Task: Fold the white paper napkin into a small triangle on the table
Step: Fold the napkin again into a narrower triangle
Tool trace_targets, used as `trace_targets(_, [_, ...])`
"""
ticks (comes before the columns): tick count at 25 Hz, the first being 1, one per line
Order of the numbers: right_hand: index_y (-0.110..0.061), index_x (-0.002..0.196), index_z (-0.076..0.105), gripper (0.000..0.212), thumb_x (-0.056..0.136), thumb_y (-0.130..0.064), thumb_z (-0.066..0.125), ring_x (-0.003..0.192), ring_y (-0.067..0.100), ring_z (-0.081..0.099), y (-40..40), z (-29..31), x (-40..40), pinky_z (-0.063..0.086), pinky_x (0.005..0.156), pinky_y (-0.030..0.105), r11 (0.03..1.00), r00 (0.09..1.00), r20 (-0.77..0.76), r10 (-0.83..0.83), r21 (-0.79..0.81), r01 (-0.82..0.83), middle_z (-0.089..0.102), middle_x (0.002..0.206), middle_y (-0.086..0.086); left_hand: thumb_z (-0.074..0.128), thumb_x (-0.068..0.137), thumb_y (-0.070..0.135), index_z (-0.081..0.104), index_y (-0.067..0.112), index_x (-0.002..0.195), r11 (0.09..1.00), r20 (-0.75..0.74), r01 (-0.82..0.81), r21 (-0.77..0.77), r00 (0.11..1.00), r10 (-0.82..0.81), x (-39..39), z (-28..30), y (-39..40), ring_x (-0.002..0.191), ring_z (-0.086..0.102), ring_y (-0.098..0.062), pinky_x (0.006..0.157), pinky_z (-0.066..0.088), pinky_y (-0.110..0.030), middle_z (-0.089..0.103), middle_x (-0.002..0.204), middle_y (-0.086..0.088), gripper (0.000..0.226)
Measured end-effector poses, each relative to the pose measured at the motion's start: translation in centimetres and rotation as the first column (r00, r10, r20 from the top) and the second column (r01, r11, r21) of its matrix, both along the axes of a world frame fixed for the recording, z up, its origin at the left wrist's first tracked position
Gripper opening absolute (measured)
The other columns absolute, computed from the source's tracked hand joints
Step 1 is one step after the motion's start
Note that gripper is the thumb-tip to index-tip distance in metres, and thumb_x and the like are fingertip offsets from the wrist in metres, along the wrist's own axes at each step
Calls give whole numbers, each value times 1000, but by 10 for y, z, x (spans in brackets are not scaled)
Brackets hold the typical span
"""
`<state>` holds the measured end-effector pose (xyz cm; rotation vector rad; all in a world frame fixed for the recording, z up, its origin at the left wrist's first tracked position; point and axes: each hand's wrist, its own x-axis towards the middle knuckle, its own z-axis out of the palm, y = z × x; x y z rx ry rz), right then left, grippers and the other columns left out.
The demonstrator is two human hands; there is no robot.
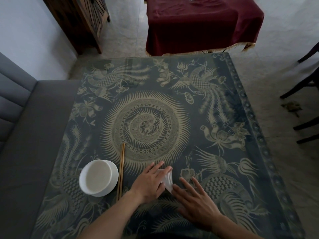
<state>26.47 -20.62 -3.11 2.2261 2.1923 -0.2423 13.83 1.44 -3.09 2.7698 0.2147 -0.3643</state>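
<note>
The white paper napkin [168, 180] lies folded small on the patterned table [224, 152], near its front edge. Only a pale triangular part of it shows between my hands. My left hand [150, 181] lies flat on the napkin's left part, fingers stretched forward and pressing down. My right hand [196, 202] rests flat beside it, fingers spread, with the fingertips touching the napkin's lower right edge. Neither hand grips the paper.
A white bowl [98, 178] stands to the left of my left hand. A pair of wooden chopsticks [121, 171] lies between bowl and hand. A grey sofa [20, 135] runs along the table's left side. Dark chair legs [303, 94] stand at the right.
</note>
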Motion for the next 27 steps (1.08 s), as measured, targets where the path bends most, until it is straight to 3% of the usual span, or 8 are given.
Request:
trace_targets(4, [-29, 130, 60, 45, 93, -53, 51, 138, 29, 40, -5, 3, 5, 29, 104, 55, 998, 999, -28, 31, 64, -29, 55, 142, -2, 27, 99, 37, -3, 25, 157, 999, -5, 40, 9, 999, -40, -2, 1, -2, 150, -13, -10, 123, -2, -44, 16, 165, 5, 67])
trace_targets(6, [-30, 126, 60, 37, 94, -47, 51, 138, 26, 40, 2, 6, 7, 22, 111, 50, 996, 997, -68, -46, 74, 51, 55, 141, -1, 30, 100, 34, -5, 25, 157, 997, 43, 72, 28, 996, -73, -6, 3, -4, 150, -11, -13, 122, -3, -45, 4, 166, 8, 67])
trace_targets(10, [-13, 145, 44, 57, 95, -40, 43, 145, 26, 25, 38, 9, 4, 16, 112, 47, 974, 971, -77, -227, -24, 226, 40, 154, 6, 39, 99, 29, 8, 18, 158, 997, 116, -73, 3, 991, 72, -27, 3, -18, 152, 0, -17, 121, 4, -42, 2, 166, 1, 68])
trace_targets(13, [-10, 153, 24, 64, 100, -46, 36, 148, 26, 11, 56, 2, 2, 9, 112, 47, 983, 984, -56, -171, -81, 166, 20, 160, 7, 40, 99, 37, 11, 14, 157, 992, 40, -117, 38, 992, 116, -42, -3, -34, 152, 2, -17, 117, 11, -45, 5, 166, -2, 69])
trace_targets(16, [-10, 153, 23, 68, 100, -52, 34, 148, 26, 12, 57, -4, 1, 9, 112, 48, 982, 988, -51, -144, -132, 137, 18, 161, 8, 34, 101, 49, 10, 15, 157, 988, -22, -111, 106, 993, 114, -46, -5, -37, 151, -2, -18, 115, 8, -47, 7, 165, -3, 70])
trace_targets(22, [-11, 153, 22, 74, 99, -59, 33, 148, 25, 12, 55, -6, 5, 11, 112, 47, 983, 987, -92, -132, -142, 118, 17, 161, 7, 40, 92, 65, 5, 38, 156, 991, -55, -9, 135, 998, 17, -47, -4, -30, 151, 4, -32, 112, 4, -58, 5, 165, -11, 79])
trace_targets(27, [-12, 154, 18, 79, 96, -64, 33, 148, 26, 11, 55, -3, 8, 10, 112, 47, 978, 986, -115, -123, -180, 101, 15, 162, 6, 40, 84, 78, 5, 53, 151, 993, -74, 12, 115, 997, -3, -46, -13, -25, 148, -6, -45, 107, 1, -71, -10, 166, -7, 80])
